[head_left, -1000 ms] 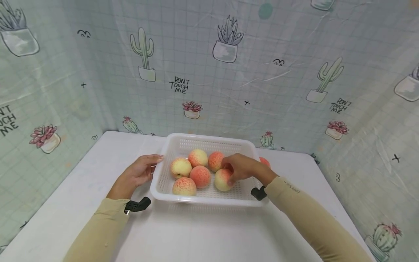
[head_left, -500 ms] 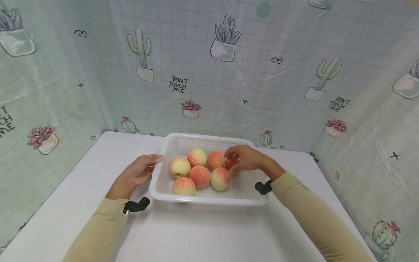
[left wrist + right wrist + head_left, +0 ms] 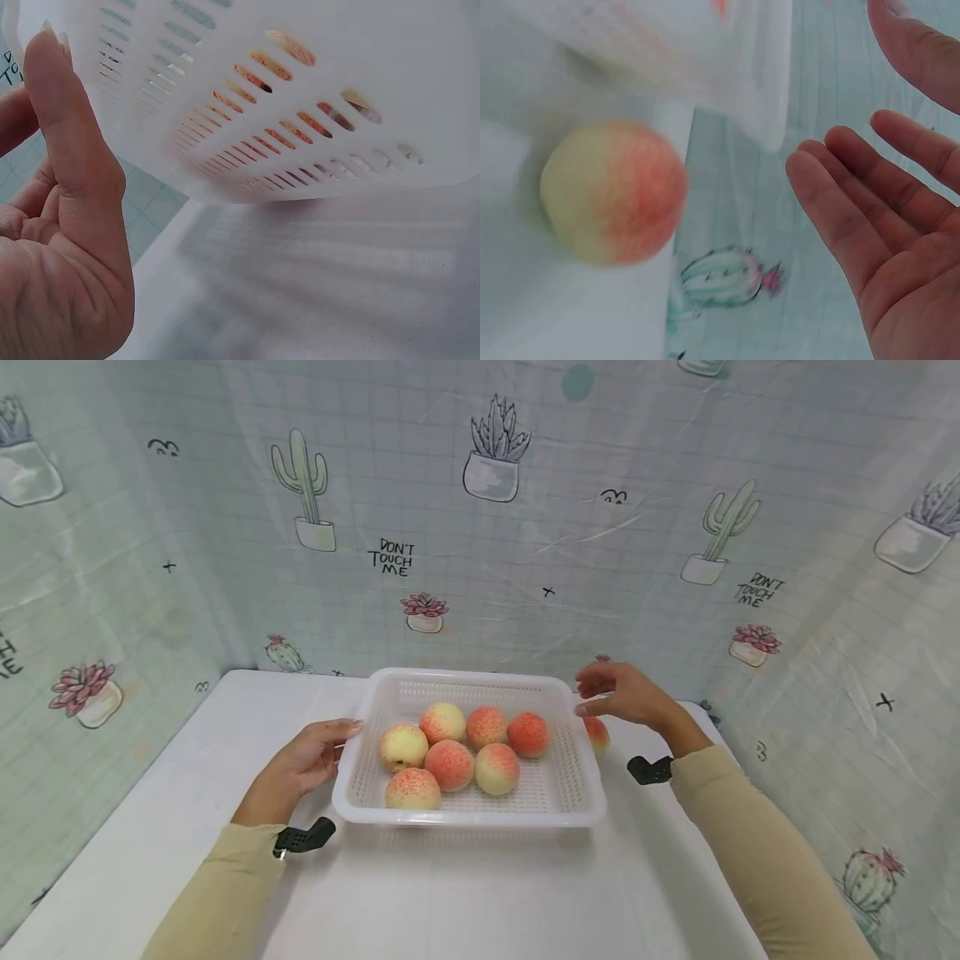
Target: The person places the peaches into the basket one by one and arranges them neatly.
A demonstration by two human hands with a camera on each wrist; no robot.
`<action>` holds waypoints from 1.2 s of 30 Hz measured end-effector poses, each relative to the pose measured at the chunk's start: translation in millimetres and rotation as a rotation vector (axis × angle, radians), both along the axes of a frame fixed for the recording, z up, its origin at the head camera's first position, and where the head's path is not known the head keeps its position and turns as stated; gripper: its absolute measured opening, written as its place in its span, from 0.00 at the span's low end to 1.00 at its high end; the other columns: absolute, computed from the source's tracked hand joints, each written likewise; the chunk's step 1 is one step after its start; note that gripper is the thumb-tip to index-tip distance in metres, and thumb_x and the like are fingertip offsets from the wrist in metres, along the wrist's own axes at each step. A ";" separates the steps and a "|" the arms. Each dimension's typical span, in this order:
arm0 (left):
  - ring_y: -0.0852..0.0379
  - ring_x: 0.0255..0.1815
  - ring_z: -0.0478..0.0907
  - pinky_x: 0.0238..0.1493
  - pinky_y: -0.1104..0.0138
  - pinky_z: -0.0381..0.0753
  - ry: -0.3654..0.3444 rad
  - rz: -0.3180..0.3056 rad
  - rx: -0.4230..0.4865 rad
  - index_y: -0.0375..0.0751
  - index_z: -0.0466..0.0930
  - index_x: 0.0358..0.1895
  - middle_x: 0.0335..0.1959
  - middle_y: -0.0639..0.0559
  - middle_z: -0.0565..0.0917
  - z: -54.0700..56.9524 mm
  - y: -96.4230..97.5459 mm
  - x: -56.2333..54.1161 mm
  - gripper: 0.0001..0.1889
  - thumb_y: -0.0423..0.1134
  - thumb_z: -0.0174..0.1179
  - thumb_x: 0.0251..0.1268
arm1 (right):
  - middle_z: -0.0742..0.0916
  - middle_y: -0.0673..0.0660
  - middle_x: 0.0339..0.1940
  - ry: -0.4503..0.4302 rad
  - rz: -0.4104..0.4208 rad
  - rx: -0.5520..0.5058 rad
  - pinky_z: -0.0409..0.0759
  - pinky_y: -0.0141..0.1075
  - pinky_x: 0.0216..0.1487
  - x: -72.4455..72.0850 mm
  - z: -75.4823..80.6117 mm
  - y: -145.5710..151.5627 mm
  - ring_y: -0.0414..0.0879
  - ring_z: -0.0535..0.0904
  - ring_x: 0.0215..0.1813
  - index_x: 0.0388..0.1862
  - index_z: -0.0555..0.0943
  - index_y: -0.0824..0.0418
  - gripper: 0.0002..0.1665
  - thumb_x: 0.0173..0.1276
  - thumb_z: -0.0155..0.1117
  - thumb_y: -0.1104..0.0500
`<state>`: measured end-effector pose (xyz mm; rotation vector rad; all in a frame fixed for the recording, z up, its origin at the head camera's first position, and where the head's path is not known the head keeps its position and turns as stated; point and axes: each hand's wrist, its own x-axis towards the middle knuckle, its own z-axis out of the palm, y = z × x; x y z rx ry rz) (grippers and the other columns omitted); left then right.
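A white slotted plastic basket (image 3: 465, 818) holds several yellow-and-red peaches (image 3: 497, 768). My left hand (image 3: 300, 764) touches the left rim with its fingertips; in the left wrist view its long front finger (image 3: 71, 127) lies straight beside the basket's outer wall (image 3: 420, 45). My right hand (image 3: 626, 693) is beyond the right rim, holding nothing, its fingers (image 3: 840, 210) loosely extended. Outside the basket, just below that hand, one more peach (image 3: 597, 735) rests on the table, partly hidden by the rim. The right wrist view shows this peach (image 3: 615, 193) apart from the fingers.
The white table (image 3: 465, 893) runs under the basket. A cloth (image 3: 465, 552) printed with cacti and words hangs behind it and on both sides. Black wrist cameras (image 3: 306, 837) sit at both cuffs.
My right hand has let go of a peach inside the basket and moved right, out past the rim, above the peach outside. My left hand stays at the left rim.
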<state>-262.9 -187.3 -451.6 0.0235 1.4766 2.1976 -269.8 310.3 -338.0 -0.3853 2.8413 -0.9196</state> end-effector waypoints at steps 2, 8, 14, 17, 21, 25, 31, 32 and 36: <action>0.59 0.46 0.89 0.46 0.60 0.91 0.001 -0.001 0.001 0.50 0.87 0.44 0.44 0.55 0.89 -0.6 -0.3 -0.3 0.10 0.36 0.55 0.81 | 0.84 0.66 0.64 -0.001 -0.055 -0.006 0.82 0.59 0.66 1.5 -4.8 12.6 0.62 0.81 0.66 0.69 0.76 0.63 0.37 0.65 0.77 0.51; 0.59 0.46 0.90 0.46 0.59 0.91 0.015 -0.017 0.009 0.50 0.87 0.45 0.44 0.55 0.89 1.1 -2.8 1.0 0.10 0.36 0.54 0.81 | 0.80 0.69 0.70 -0.069 -0.229 -0.080 0.78 0.61 0.70 6.2 -32.9 39.4 0.65 0.77 0.70 0.74 0.70 0.64 0.43 0.67 0.75 0.47; 0.57 0.47 0.90 0.47 0.58 0.91 0.008 -0.019 0.025 0.48 0.87 0.45 0.45 0.54 0.90 2.5 -2.8 2.1 0.11 0.35 0.54 0.81 | 0.76 0.69 0.74 -0.132 -0.343 -0.190 0.71 0.63 0.75 6.5 -72.9 48.5 0.66 0.72 0.74 0.77 0.67 0.64 0.43 0.69 0.73 0.50; 0.57 0.47 0.90 0.47 0.57 0.91 0.008 -0.016 0.025 0.48 0.87 0.46 0.45 0.54 0.89 2.0 -1.6 1.7 0.10 0.35 0.54 0.81 | 0.74 0.67 0.77 -0.159 -0.359 -0.248 0.70 0.63 0.77 5.8 -90.5 45.4 0.65 0.70 0.77 0.79 0.66 0.62 0.44 0.69 0.73 0.52; 0.57 0.47 0.90 0.47 0.57 0.91 0.011 -0.017 0.021 0.48 0.87 0.45 0.45 0.54 0.90 1.9 -2.1 1.0 0.10 0.35 0.54 0.81 | 0.72 0.63 0.79 -0.173 -0.377 -0.290 0.68 0.62 0.78 5.4 -108.3 34.4 0.64 0.69 0.78 0.80 0.65 0.58 0.45 0.68 0.73 0.53; 0.57 0.47 0.90 0.46 0.58 0.91 0.012 -0.028 0.013 0.48 0.87 0.45 0.45 0.54 0.90 2.5 -2.9 -0.3 0.10 0.36 0.54 0.82 | 0.73 0.62 0.79 -0.153 -0.404 -0.298 0.69 0.61 0.78 6.3 -119.6 23.3 0.63 0.71 0.76 0.80 0.66 0.57 0.44 0.68 0.73 0.52; 0.57 0.47 0.90 0.47 0.58 0.91 0.008 -0.032 0.003 0.49 0.87 0.45 0.45 0.54 0.90 4.2 -4.8 -2.0 0.10 0.36 0.54 0.81 | 0.76 0.63 0.77 -0.145 -0.468 -0.383 0.69 0.58 0.79 7.4 -126.1 19.7 0.60 0.72 0.75 0.80 0.67 0.58 0.43 0.67 0.72 0.57; 0.57 0.47 0.90 0.47 0.58 0.91 0.003 -0.031 0.009 0.49 0.87 0.45 0.45 0.54 0.90 4.7 -4.9 -1.6 0.10 0.36 0.54 0.81 | 0.76 0.63 0.77 -0.151 -0.474 -0.398 0.69 0.57 0.79 7.4 -126.7 19.9 0.60 0.72 0.76 0.80 0.67 0.58 0.43 0.68 0.72 0.58; 0.57 0.48 0.90 0.47 0.57 0.91 -0.006 -0.042 0.026 0.48 0.87 0.46 0.46 0.53 0.90 5.4 -3.9 0.6 0.11 0.35 0.53 0.82 | 0.75 0.60 0.78 -0.179 -0.506 -0.435 0.69 0.55 0.80 9.4 -127.8 20.5 0.58 0.72 0.77 0.80 0.67 0.56 0.43 0.69 0.72 0.58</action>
